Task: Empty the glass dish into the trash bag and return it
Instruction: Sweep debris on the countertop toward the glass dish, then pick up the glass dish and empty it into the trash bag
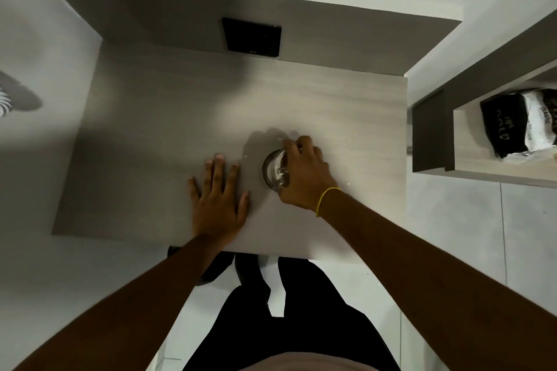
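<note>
Right hand (304, 173) clasps the glass dish (275, 170) on the table (156, 129), contents unclear; left hand (218, 200) lies flat, fingers spread.

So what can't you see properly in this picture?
- Glass dish, head view: the right hand covers its right side, so its contents are unclear.
- Trash bag: not in view.
- Bags on the shelf: cut off by the right edge, print too small to read.
- Striped thing: cut off by the left edge.

A pale wood-grain tabletop (168, 135) meets a darker back panel holding a black square plate (251, 37). To the right, a shelf (470, 166) holds a black-and-white printed bag (518, 126).
</note>
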### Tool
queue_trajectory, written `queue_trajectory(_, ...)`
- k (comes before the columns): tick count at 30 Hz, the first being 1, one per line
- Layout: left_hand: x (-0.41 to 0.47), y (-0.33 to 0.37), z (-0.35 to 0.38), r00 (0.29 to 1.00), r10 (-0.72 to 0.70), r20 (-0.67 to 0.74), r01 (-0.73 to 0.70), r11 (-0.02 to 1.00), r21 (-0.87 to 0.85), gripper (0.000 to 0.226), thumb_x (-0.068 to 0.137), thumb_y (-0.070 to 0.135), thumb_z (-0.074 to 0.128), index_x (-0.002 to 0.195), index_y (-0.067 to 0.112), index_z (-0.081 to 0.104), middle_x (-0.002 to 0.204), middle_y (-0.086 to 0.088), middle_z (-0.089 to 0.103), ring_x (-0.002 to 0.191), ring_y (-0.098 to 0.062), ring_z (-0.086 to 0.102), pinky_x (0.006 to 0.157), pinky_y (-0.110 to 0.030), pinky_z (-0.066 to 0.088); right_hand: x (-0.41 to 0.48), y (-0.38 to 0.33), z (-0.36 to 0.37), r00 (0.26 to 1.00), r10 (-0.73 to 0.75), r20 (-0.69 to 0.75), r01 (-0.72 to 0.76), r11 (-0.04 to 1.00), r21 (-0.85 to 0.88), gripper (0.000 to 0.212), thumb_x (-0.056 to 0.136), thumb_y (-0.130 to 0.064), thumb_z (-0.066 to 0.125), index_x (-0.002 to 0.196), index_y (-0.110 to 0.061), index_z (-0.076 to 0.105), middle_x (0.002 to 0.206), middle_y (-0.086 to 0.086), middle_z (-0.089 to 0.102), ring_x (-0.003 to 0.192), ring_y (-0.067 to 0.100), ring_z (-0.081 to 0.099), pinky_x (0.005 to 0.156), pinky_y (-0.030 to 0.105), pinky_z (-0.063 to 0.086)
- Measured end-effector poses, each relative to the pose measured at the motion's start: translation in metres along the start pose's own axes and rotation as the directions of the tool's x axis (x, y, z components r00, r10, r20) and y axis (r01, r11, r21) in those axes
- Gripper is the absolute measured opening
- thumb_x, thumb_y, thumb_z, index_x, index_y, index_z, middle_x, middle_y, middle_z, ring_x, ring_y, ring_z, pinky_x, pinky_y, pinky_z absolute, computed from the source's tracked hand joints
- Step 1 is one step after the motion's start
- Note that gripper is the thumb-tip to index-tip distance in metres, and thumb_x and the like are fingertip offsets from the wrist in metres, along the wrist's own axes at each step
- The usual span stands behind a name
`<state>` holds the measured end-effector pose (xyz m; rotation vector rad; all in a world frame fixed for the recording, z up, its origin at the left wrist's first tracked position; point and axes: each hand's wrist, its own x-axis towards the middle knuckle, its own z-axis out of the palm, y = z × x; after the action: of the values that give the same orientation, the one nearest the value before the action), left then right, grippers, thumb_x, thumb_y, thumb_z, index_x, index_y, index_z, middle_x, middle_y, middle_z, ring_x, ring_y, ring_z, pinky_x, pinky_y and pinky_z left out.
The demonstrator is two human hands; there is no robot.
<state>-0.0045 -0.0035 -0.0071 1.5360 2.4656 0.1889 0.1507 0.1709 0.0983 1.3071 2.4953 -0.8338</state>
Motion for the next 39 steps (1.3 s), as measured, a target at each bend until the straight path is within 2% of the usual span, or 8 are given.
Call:
queue_trajectory(4, -0.001, 0.0, 0.0, 1.0, 0.008, -0.027, -0.008, 1.0, -0.007, 0.075, 0.106, 0.058, 0.037, 0.171, 0.025, 0.022, 0.182, -0.012, 0.008, 0.168, -0.033, 0.0, 0.128, -0.071, 0.008, -0.007, 0.035, -0.013, 0.992, 0.066, -0.107, -0.063, 0.998, 0.029, 0.087, 0.058, -0.035, 0.084, 0.134, -0.018, 0.045, 0.131, 0.011, 0.04, 0.117, 0.039, 0.052, 0.087, 0.057, 0.058)
queue_trajectory(11, -0.001, 0.0, 0.001, 0.999, -0.002, -0.034, 0.002, 1.0, 0.008, 0.072, 0.105, 0.057, 0.037, 0.168, 0.023, 0.029, 0.181, -0.011, 0.01, 0.168, -0.033, 0.002, 0.128, -0.07, 0.01, -0.021, 0.097, -0.018, 0.978, 0.152, -0.143, -0.155, 0.988, -0.013, 0.098, 0.067, -0.04, 0.083, 0.15, -0.014, 0.037, 0.144, 0.016, 0.038, 0.131, 0.043, 0.044, 0.097, 0.061, 0.052)
queue_trajectory(19, -0.002, 0.001, 0.003, 0.998, -0.01, -0.055, 0.011, 1.0, 0.014, 0.071, 0.105, 0.056, 0.038, 0.167, 0.023, 0.032, 0.18, -0.013, 0.015, 0.168, -0.035, 0.008, 0.127, -0.071, 0.013, -0.032, 0.12, 0.001, 0.983, 0.051, -0.175, -0.05, 0.999, 0.009, 0.1, 0.076, -0.035, 0.077, 0.159, -0.009, 0.027, 0.156, 0.02, 0.034, 0.146, 0.04, 0.034, 0.115, 0.057, 0.042)
queue_trajectory(25, -0.001, -0.003, 0.007, 0.999, -0.006, -0.043, 0.008, 0.999, 0.045, 0.072, 0.106, 0.058, 0.032, 0.169, 0.024, 0.026, 0.181, -0.012, 0.01, 0.168, -0.033, 0.003, 0.128, -0.069, 0.007, -0.033, 0.135, 0.015, 0.993, 0.011, -0.121, -0.022, 0.995, -0.093, 0.091, 0.092, -0.042, 0.063, 0.16, -0.001, 0.019, 0.164, 0.024, 0.023, 0.151, 0.045, 0.023, 0.12, 0.059, 0.032)
queue_trajectory(29, -0.002, -0.003, 0.01, 0.999, -0.014, -0.045, 0.017, 0.998, 0.057, 0.072, 0.105, 0.058, 0.034, 0.169, 0.026, 0.025, 0.181, -0.012, 0.011, 0.167, -0.034, 0.009, 0.128, -0.069, 0.008, -0.035, 0.14, 0.018, 0.994, -0.007, -0.113, -0.007, 0.993, -0.12, 0.087, 0.098, -0.044, 0.055, 0.163, -0.005, 0.013, 0.171, 0.019, 0.013, 0.157, 0.041, 0.011, 0.124, 0.06, 0.025)
queue_trajectory(33, -0.002, -0.003, 0.011, 0.998, -0.013, -0.056, 0.016, 0.998, 0.053, 0.073, 0.105, 0.059, 0.035, 0.17, 0.026, 0.025, 0.181, -0.011, 0.011, 0.167, -0.035, 0.011, 0.128, -0.068, 0.006, -0.032, 0.135, 0.015, 0.99, -0.001, -0.145, -0.027, 0.981, -0.192, 0.087, 0.097, -0.06, 0.044, 0.164, -0.012, 0.013, 0.174, 0.01, 0.005, 0.16, 0.034, 0.005, 0.122, 0.069, 0.012)
queue_trajectory(36, -0.003, -0.004, 0.01, 0.998, -0.009, -0.068, 0.011, 0.999, 0.041, 0.074, 0.104, 0.059, 0.036, 0.17, 0.026, 0.025, 0.182, -0.01, 0.01, 0.167, -0.033, 0.01, 0.129, -0.067, 0.006, -0.019, 0.117, 0.008, 0.979, -0.069, -0.192, 0.021, 0.97, -0.241, 0.082, 0.096, -0.065, 0.039, 0.163, -0.021, 0.021, 0.174, 0.003, 0.011, 0.159, 0.032, 0.011, 0.117, 0.07, 0.013)
queue_trajectory(39, -0.003, -0.004, 0.012, 0.998, -0.012, -0.066, 0.015, 0.999, 0.039, 0.076, 0.104, 0.059, 0.038, 0.171, 0.028, 0.022, 0.182, -0.008, 0.008, 0.168, -0.031, 0.008, 0.129, -0.067, 0.006, 0.003, 0.092, 0.0, 0.96, -0.195, -0.202, 0.141, 0.958, -0.251, 0.071, 0.097, -0.059, 0.043, 0.156, -0.021, 0.034, 0.165, 0.006, 0.034, 0.151, 0.032, 0.031, 0.111, 0.064, 0.028)
